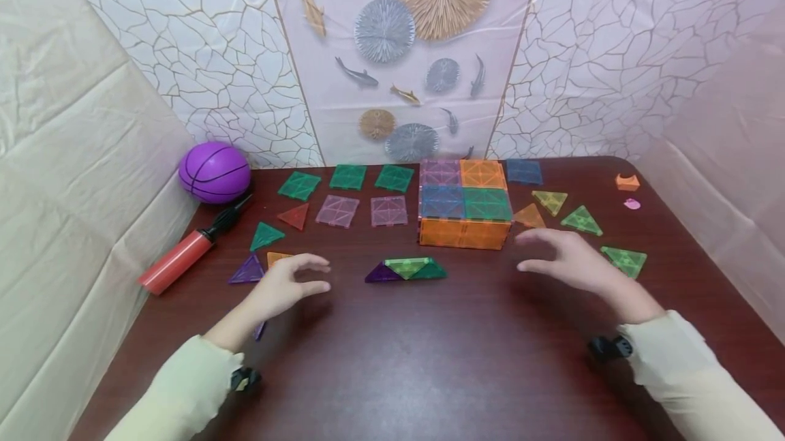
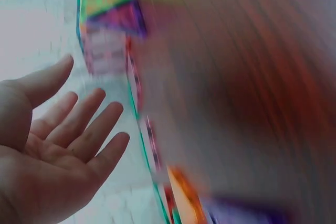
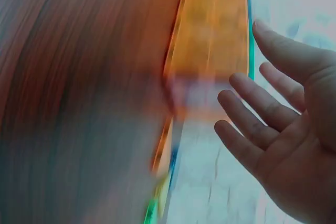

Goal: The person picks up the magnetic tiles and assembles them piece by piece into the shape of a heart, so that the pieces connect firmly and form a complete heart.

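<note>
My left hand [image 1: 279, 294] is held over the table's left half, fingers relaxed and holding nothing. Partly hidden behind it is an orange magnetic tile [image 1: 277, 258], beside a purple triangle tile [image 1: 247, 269]. Between the hands lies a strip of triangle tiles [image 1: 407, 266], purple, lime and dark green, joined edge to edge. Behind that stands a box of magnetic tiles [image 1: 466, 232], with orange front and pink, orange, blue and green top squares. My right hand [image 1: 570, 260] hovers to the right of the box, its spread fingers empty in the right wrist view.
Green squares [image 1: 347, 176], pink squares [image 1: 337, 210] and a red triangle [image 1: 294, 216] lie at back left. A purple ball [image 1: 214, 172] and a red pump [image 1: 178, 262] occupy the left edge. Lime triangles [image 1: 582, 220] and small orange and pink pieces lie right.
</note>
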`<state>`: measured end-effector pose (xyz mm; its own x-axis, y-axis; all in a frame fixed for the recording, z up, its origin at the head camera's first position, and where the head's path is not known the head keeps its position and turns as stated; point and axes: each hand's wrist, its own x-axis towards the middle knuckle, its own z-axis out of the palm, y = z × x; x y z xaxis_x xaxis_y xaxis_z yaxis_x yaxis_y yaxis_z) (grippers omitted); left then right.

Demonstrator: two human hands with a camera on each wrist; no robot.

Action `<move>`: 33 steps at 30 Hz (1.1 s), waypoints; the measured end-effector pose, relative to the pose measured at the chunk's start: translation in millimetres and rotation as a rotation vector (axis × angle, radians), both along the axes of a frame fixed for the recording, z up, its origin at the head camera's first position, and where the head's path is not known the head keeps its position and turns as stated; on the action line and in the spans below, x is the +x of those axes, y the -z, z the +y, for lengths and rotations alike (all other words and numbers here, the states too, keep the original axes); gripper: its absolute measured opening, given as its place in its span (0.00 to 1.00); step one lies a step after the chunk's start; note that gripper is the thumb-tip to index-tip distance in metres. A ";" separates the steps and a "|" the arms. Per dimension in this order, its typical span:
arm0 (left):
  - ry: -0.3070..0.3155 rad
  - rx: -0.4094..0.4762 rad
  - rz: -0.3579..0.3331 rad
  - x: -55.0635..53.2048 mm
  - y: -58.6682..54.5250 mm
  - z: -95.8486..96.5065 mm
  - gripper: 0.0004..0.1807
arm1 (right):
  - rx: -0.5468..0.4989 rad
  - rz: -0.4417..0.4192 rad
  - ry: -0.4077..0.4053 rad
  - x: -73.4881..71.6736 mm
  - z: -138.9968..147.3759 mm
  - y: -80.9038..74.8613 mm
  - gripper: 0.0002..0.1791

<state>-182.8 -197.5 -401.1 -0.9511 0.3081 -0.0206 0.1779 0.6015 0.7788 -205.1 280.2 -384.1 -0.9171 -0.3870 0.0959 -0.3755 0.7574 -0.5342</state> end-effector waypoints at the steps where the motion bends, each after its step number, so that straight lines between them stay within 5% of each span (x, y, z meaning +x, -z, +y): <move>1: -0.005 -0.015 0.000 2.7 -0.6 -9.9 0.21 | 0.012 0.009 0.022 1.1 10.9 -1.0 0.27; 7: -0.061 -0.108 -0.012 19.9 -2.2 -57.7 0.25 | 0.057 0.014 0.154 7.1 72.2 -2.6 0.29; 13: -0.082 -0.169 0.006 35.0 3.0 -82.4 0.29 | 0.100 -0.006 0.268 7.8 121.6 7.1 0.31; 24: -0.027 -0.260 0.122 40.4 25.6 -101.0 0.36 | 0.128 -0.016 0.240 4.3 169.6 30.7 0.37; 33: -0.029 -0.296 0.092 40.5 29.1 -101.0 0.34 | 0.199 -0.102 0.223 3.3 178.4 38.1 0.39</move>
